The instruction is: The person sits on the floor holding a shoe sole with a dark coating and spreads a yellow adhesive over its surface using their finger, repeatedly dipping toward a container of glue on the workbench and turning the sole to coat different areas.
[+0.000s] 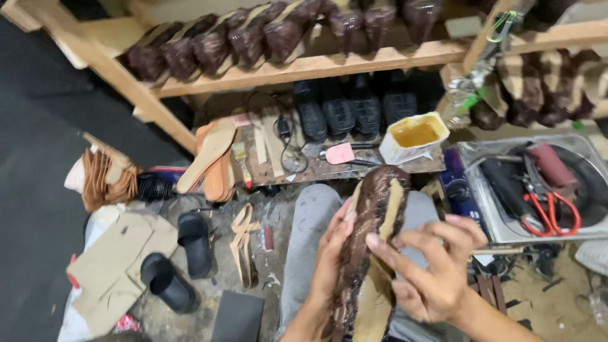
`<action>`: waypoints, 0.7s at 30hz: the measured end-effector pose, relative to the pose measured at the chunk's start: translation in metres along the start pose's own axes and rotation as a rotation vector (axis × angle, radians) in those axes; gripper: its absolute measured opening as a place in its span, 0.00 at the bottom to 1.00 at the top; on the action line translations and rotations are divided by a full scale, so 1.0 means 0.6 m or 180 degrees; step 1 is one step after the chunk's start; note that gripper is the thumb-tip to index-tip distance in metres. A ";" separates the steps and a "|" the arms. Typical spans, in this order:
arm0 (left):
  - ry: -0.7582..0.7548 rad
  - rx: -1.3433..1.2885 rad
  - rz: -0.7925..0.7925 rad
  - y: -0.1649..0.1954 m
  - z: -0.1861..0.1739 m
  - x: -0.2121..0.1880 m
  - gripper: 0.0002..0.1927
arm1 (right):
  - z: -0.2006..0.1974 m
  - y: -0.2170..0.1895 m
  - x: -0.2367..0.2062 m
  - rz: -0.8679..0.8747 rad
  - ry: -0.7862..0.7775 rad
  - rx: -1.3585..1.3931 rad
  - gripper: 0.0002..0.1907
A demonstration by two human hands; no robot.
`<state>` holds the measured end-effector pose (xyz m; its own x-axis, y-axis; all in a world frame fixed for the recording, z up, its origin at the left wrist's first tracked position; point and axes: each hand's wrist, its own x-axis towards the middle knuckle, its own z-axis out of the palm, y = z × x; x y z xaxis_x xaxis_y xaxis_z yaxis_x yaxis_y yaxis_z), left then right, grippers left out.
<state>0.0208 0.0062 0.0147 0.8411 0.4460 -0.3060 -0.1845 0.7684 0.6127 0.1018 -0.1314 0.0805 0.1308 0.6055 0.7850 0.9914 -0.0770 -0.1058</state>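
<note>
The long dark-brown sandal upper with a glossy woven texture, mounted on a tan insole board [370, 247], is held upright over the person's grey-trousered knees, toe end pointing away. The left hand [329, 253] wraps its side from behind, fingers curled closed around the edge, thumb against the brown weave. The right hand [430, 272] grasps the opposite side: its forefinger presses the tan strip where the weave folds over the board, the other fingers spread below it. Both hands are clenched on the piece; neither is free.

To do this pressing well, it seems wise to keep the left hand steady as a brace and run the right forefinger along the folded edge with even pressure, so the weave lies flat on the board without wrinkles.

The upper looks shiny and ribbed, darker than the pale board that shows at its right edge and lower end.

Just beyond the sandal's toe end stands a white rectangular tub of amber glue [415, 134] on a scuffed wooden work board [285, 161]. Left of the sandal, on the floor, lie two black rubber slides [180, 259] and tan cut-out soles [212, 158]. To its right, a metal tray [487, 209] holds red-handled scissors [551, 212]. Above, wooden shelves [304, 66] carry rows of finished brown uppers.
</note>
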 end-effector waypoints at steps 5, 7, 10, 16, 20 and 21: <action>-0.0105 -0.0112 0.0222 -0.017 -0.011 -0.004 0.30 | -0.013 -0.013 -0.015 -0.0468 -0.0188 -0.0057 0.20; -0.0105 -0.0114 0.0232 -0.024 -0.020 -0.008 0.29 | 0.008 -0.002 -0.046 -0.0323 0.0002 0.0017 0.20; -0.0078 -0.0111 0.0220 -0.028 -0.029 -0.005 0.29 | 0.027 0.003 -0.088 -0.0196 -0.0047 0.0080 0.20; -0.0077 0.0140 0.0239 -0.027 -0.041 0.007 0.30 | 0.033 -0.002 -0.091 -0.0317 -0.0058 -0.0096 0.20; 0.0065 0.0112 0.0178 -0.033 -0.045 0.021 0.30 | 0.032 0.011 -0.082 -0.0797 0.0078 -0.0133 0.21; 0.0147 0.0069 0.0135 -0.036 -0.044 0.022 0.30 | 0.027 0.010 -0.084 -0.0982 0.0116 -0.0165 0.21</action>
<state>0.0225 0.0076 -0.0221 0.8084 0.4989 -0.3124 -0.2079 0.7385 0.6414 0.1014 -0.1493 0.0305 -0.1772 0.5779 0.7967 0.9831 0.0652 0.1713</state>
